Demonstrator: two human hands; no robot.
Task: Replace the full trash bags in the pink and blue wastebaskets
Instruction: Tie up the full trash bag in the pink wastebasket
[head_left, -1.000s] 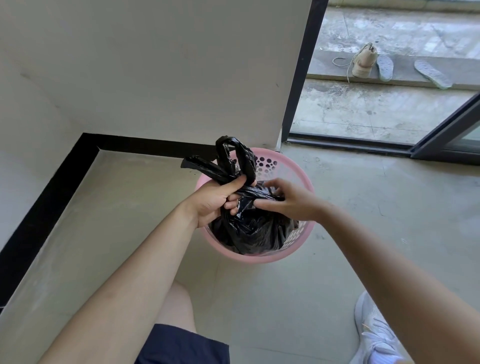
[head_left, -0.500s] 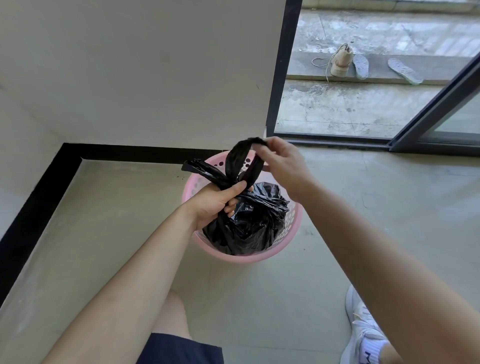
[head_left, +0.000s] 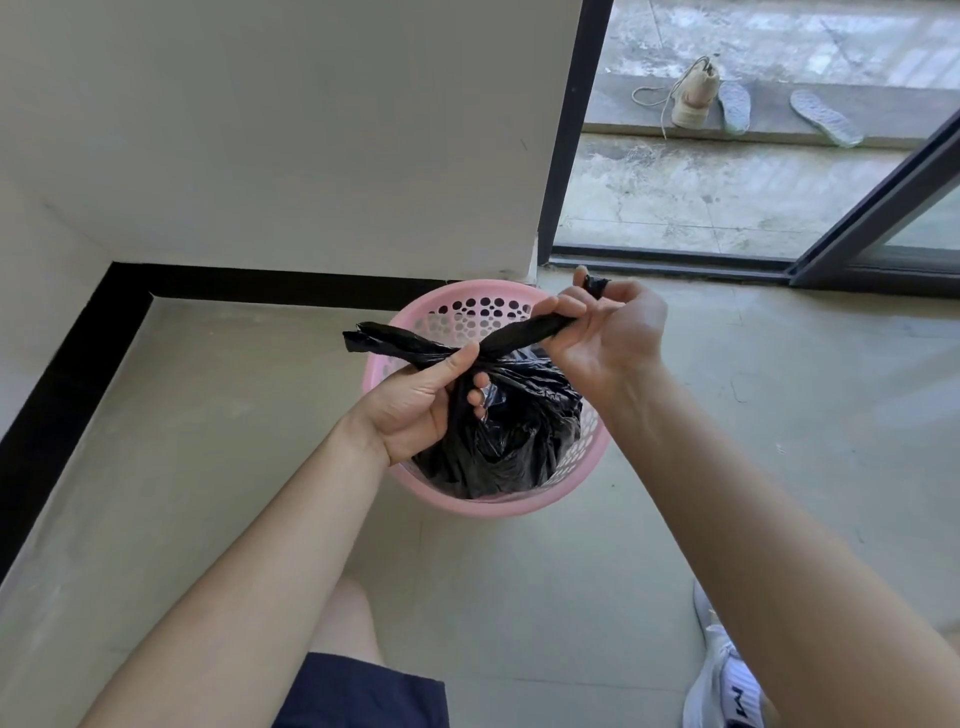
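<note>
Head view, basket: the round pink plastic wastebasket with a perforated wall (head_left: 470, 314) stands on the grey concrete floor (head_left: 753, 415), close to the corner where the white wall with its black skirting (head_left: 291, 283) meets the dark frame of the sliding door (head_left: 574, 130).

Head view, bag: the full black plastic trash bag (head_left: 511, 441) sits inside the pink basket, its body filling most of the opening. Its top is gathered and twisted into two strips which cross above the basket.

Head view, left hand: the left hand (head_left: 421, 400) is closed around the gathered neck of the bag, with the thumb pressing on the crossing. I judge it holds there so the twist does not come loose. One strip sticks out freely to the left.

Head view, right hand: the right hand (head_left: 605, 332) is closed on the other strip and draws it up and to the right; the end of the strip comes out above the fingers. The pull seems meant to tighten a knot.

Head view, step: the bag is being tied and is not yet lifted out. The blue wastebasket and a fresh bag are not visible.

Head view, outside: a beige shoe with loose laces (head_left: 693, 96) and two pale insoles (head_left: 826, 122) lie on the ledge beyond the door.
</note>
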